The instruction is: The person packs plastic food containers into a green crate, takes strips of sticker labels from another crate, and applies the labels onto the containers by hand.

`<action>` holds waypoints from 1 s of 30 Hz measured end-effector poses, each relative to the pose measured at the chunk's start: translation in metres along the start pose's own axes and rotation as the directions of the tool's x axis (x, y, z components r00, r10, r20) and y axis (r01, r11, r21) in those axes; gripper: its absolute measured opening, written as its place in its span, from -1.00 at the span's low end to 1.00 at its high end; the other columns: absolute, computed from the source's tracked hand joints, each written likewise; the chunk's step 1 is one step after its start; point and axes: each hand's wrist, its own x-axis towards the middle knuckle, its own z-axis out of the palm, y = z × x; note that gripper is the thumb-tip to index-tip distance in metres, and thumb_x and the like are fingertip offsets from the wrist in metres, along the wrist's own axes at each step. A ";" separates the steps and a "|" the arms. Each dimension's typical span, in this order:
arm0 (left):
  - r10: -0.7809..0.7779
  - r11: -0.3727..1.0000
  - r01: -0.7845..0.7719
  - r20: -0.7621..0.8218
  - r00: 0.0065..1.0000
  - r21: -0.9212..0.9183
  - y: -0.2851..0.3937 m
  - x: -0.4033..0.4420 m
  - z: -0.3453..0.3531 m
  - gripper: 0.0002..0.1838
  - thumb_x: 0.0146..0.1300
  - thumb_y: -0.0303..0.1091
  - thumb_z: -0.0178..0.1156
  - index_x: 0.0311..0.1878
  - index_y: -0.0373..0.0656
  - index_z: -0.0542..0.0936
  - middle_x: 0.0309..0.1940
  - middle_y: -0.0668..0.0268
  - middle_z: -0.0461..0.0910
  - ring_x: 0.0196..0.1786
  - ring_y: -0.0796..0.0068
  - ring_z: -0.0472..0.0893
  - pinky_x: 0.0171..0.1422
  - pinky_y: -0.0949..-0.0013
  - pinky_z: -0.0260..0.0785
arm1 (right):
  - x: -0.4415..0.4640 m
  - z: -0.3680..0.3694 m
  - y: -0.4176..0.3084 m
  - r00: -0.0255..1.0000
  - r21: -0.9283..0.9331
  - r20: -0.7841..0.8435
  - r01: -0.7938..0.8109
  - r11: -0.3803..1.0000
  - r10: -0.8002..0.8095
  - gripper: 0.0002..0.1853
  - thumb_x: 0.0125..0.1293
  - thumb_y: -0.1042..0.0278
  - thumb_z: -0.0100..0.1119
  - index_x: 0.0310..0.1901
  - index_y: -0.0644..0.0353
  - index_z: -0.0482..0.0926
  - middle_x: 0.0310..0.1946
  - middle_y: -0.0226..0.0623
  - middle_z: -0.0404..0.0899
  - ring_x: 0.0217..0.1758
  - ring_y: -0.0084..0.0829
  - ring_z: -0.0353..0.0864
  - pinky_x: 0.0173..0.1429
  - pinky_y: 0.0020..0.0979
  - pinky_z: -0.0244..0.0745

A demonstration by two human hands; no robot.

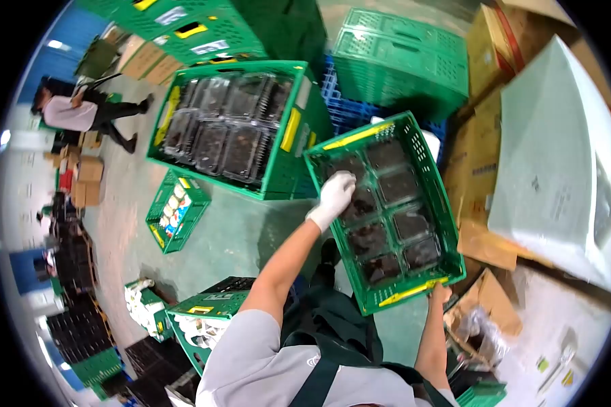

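Observation:
A green plastic crate (449, 203) with yellow handles is tilted in front of me. Inside lie clear plastic containers (395, 183) in two rows, with dark contents that I cannot identify. My left hand (335, 195), in a white glove, reaches across the crate's left wall. Its fingers are curled over the containers near the far left, and what they pinch is hidden. At the near right corner, my right hand (440, 293) grips the crate's end beside the yellow handle (411, 292); most of its fingers are out of sight.
Another green crate (297, 146) filled with similar clear boxes stands to the left. Closed green crates (400, 61) rest on a blue pallet (331, 88) ahead. Cardboard boxes (472, 163) line the right side. A small crate (195, 216) sits on the floor. A person (71, 114) walks at far left.

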 end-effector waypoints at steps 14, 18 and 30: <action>-0.553 0.829 0.548 0.018 0.833 0.111 0.044 -0.253 -0.104 -0.79 0.11 -0.30 0.08 -0.25 -0.12 0.62 -0.25 0.18 0.59 -0.14 0.18 0.56 -0.03 0.27 0.40 | -0.043 0.008 0.003 0.822 0.069 0.514 -0.324 0.943 0.245 -0.77 -0.02 0.48 0.15 -0.29 0.39 0.44 -0.48 -0.02 0.49 -0.63 -0.24 0.48 -0.67 -0.23 0.32; -0.577 0.805 0.591 -0.157 0.801 0.055 0.072 -0.277 -0.126 -0.80 0.12 -0.33 0.09 -0.25 -0.15 0.62 -0.24 0.18 0.59 -0.14 0.20 0.57 -0.03 0.29 0.41 | -0.060 0.016 0.000 0.837 0.133 0.521 -0.274 0.953 0.168 -0.83 0.02 0.60 -0.06 -0.34 0.53 0.33 -0.50 -0.05 0.42 -0.55 -0.26 0.43 -0.60 -0.16 0.29; -0.595 0.764 0.640 -0.293 0.749 0.084 0.100 -0.360 -0.132 -0.82 0.10 -0.29 0.09 -0.27 -0.08 0.62 -0.28 0.20 0.59 -0.17 0.16 0.57 -0.07 0.24 0.41 | -0.093 -0.026 -0.049 0.849 -0.034 0.522 -0.075 0.997 0.081 -0.90 -0.03 0.64 -0.09 -0.56 0.41 0.21 -0.49 -0.10 0.44 -0.62 -0.39 0.16 -0.53 -0.25 0.01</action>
